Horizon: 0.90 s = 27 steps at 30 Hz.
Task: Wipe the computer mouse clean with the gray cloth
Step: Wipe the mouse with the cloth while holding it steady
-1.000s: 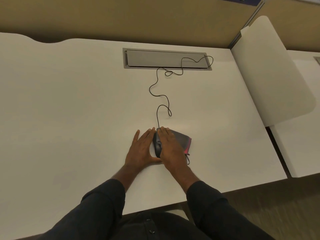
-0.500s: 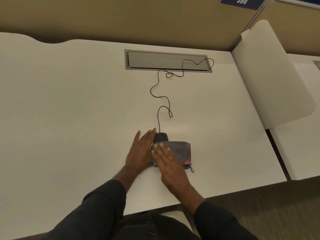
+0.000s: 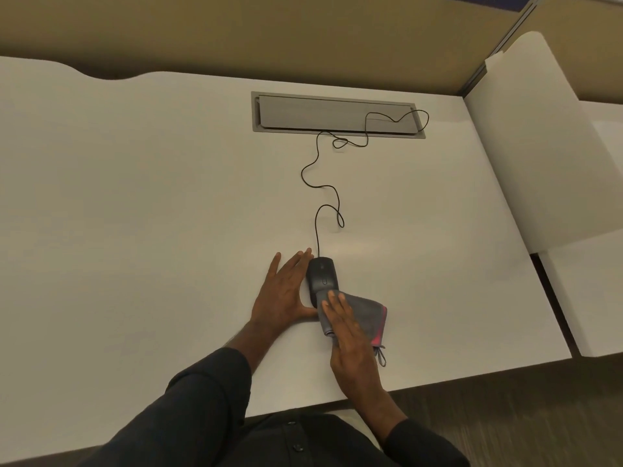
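Note:
A black wired computer mouse (image 3: 322, 275) lies on the white desk (image 3: 151, 214), its front and scroll wheel uncovered. The folded gray cloth (image 3: 365, 313) with a pink edge drapes over the mouse's rear end and spreads to the right. My left hand (image 3: 285, 293) lies flat on the desk with straight fingers against the mouse's left side and the thumb at its rear. My right hand (image 3: 350, 345) presses flat on the cloth with straight fingers, fingertips at the mouse's rear.
The mouse cable (image 3: 325, 193) snakes back to a gray cable hatch (image 3: 303, 112) set in the desk. A white divider panel (image 3: 539, 146) stands at the right, with a beige partition wall behind. The desk's front edge is close under my right wrist.
My right hand has dragged the cloth back toward me along the mouse, uncovering its front. My left hand has stayed beside the mouse.

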Tool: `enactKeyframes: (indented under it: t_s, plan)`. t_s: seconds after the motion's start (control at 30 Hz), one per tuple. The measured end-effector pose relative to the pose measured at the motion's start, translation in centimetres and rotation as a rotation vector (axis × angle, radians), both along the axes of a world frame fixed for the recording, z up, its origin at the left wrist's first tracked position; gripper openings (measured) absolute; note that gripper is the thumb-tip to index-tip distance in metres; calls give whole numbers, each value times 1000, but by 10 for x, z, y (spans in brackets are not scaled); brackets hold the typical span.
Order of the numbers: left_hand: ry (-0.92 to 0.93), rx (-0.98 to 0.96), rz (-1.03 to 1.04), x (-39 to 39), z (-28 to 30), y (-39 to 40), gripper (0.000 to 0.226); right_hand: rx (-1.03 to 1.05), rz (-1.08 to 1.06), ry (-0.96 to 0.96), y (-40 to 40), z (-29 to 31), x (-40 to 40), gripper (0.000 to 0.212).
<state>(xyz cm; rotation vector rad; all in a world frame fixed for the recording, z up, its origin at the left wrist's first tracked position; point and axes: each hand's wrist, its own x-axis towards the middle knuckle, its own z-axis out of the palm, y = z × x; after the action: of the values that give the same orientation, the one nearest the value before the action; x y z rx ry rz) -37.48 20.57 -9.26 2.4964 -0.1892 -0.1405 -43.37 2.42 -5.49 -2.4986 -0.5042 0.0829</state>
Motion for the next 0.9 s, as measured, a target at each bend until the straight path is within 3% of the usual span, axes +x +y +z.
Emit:
enactKeyframes:
  t_s: [0.17,0.5,0.7,0.9]
  plan:
    - [2,30,-3,0,-2,0,128,157,-140,49,7,2,10,62]
    - [-18,26,-17,0,-2,0,130,245,-270,192,24,17,57,44]
    - [20,50,-15,1,-2,-1,132,130,-300,288,38,24,88,38]
    - [-44,-14,-8,1,2,0,130,-335,102,79,50,19,100,55]
